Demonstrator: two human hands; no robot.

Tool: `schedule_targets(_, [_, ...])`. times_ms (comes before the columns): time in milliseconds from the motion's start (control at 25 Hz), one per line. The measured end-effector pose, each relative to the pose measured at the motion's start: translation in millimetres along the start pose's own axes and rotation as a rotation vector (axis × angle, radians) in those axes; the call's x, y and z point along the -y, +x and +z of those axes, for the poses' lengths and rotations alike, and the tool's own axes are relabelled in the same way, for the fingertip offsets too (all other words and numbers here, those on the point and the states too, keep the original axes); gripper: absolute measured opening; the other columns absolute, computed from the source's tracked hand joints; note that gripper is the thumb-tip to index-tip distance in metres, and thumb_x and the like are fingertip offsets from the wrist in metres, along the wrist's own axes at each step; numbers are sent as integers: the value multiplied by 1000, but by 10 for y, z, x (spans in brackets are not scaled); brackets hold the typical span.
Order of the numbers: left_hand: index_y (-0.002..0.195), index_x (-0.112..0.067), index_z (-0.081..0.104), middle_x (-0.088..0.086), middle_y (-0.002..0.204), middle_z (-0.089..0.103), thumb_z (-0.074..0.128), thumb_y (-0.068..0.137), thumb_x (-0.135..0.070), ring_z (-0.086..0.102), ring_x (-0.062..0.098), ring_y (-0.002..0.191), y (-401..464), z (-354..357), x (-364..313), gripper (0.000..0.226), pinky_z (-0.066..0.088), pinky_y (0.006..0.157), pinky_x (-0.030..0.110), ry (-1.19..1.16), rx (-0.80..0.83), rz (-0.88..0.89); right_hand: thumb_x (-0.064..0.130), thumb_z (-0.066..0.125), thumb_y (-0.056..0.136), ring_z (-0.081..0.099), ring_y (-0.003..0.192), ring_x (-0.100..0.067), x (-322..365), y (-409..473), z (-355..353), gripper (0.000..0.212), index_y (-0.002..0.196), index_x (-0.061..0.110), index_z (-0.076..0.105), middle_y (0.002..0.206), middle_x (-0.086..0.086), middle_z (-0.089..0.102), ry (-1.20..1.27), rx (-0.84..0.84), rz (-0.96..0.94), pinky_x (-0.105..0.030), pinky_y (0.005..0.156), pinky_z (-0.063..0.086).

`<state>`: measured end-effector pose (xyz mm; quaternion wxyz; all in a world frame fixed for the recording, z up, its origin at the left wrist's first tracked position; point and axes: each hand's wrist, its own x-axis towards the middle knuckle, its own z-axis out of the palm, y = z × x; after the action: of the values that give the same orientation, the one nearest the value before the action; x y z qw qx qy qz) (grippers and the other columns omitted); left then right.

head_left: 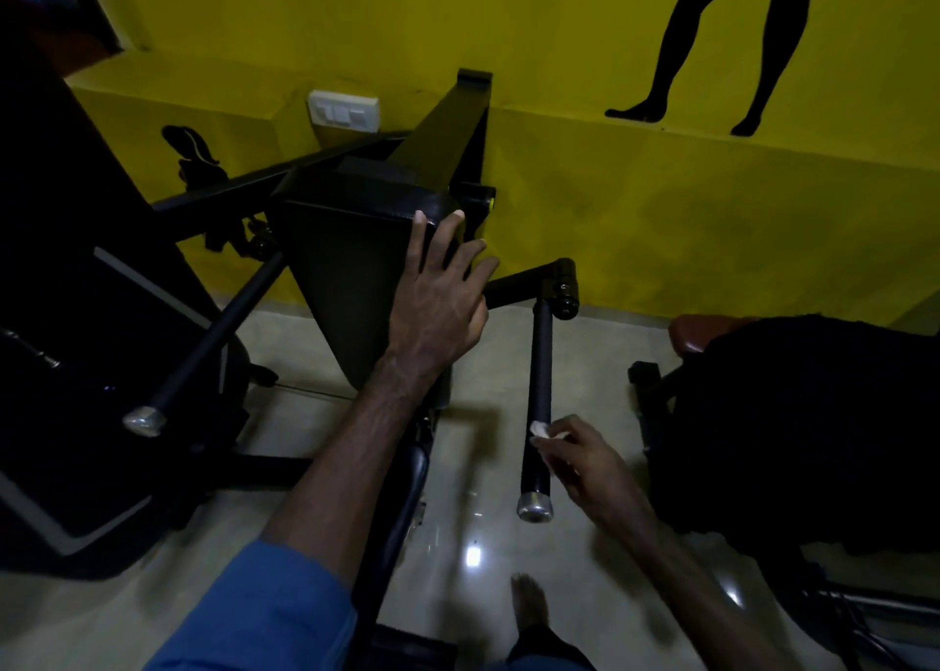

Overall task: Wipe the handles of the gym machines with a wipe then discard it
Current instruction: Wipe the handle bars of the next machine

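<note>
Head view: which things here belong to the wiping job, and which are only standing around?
Part of the job:
- wipe, pinched in the right hand
- right handle, touched by the wipe
- left handle, not being wiped now
- left hand, resting on the black pad

Only standing around:
- switch plate on the yellow wall
- brown seat
- bare foot

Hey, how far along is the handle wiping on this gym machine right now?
Nothing shows as finished; a wiped handle cannot be told from an unwiped one here. In hand: the right hand pinches a white wipe against the right handle, while the left hand rests open on the black pad. Left: the left handle has no hand on it, and the wipe still needs discarding.
</note>
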<state>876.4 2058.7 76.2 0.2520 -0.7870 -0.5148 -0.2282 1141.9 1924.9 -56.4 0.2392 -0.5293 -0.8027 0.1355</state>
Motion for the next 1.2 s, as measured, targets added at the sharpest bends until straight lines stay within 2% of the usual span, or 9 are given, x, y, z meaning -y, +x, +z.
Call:
schedule_targets(160, [154,-24,50,5,161,45,67,90,-34,31,33,157,34,54,-20,67,11,130,63,17,-46,-61,27,68,100,59,89,-1,-187,264,2,29,129,29,71,105,19,57,176,143,-51,-23,75,51])
schedule_targets(320, [153,-25,52,5,162,46,65,90,-31,30,32,157,74,123,-116,65,11,130,63,61,-67,-133,33,62,104,60,93,-1,-320,324,-7,20,117,25,76,106,9,54,227,190,-126,-13,78,46])
schedule_targets(400, [148,-23,59,1,152,57,66,90,-31,35,33,155,90,149,-170,59,11,130,64,58,-80,-172,53,47,106,58,92,-4,-340,413,-2,40,117,24,72,104,9,56,144,251,-278,-8,78,39])
schedule_targets(520, [139,-20,68,-1,138,67,68,91,-29,43,34,151,130,157,-228,50,13,130,64,55,-115,-234,92,19,86,53,113,-9,-557,656,-45,96,127,21,69,117,17,57,90,388,-417,0,85,31])
schedule_targets(640, [135,-19,71,-1,133,70,69,91,-29,44,34,150,146,146,-294,45,14,129,65,58,-122,-278,56,35,106,53,107,-16,-741,1000,-149,56,122,17,71,119,-2,60,75,420,-388,-19,89,42])
schedule_targets(800, [134,-19,72,0,137,68,69,90,-31,42,35,150,163,128,-318,46,14,129,67,64,-87,-281,24,64,104,55,90,-16,-805,1116,-129,8,106,19,70,101,3,55,56,323,-496,-35,69,52])
schedule_targets(1000, [133,-19,73,1,139,67,71,90,-33,41,35,150,158,148,-305,45,16,127,68,93,-78,-279,9,61,100,53,92,-19,-686,833,17,16,111,15,71,103,-1,57,73,379,-702,-32,70,45])
schedule_targets(1120, [133,-19,72,-1,138,68,71,89,-33,42,36,150,139,159,-290,46,16,127,69,95,-82,-253,22,47,105,50,94,-17,-783,1131,-26,22,105,13,68,103,-4,59,39,415,-761,-29,79,41])
schedule_targets(1200, [136,-19,70,-1,141,66,70,90,-34,41,36,151,130,167,-264,48,16,127,69,110,-68,-244,34,54,105,50,85,-14,-908,1370,-126,19,100,20,65,96,1,57,-21,339,-662,-26,70,40])
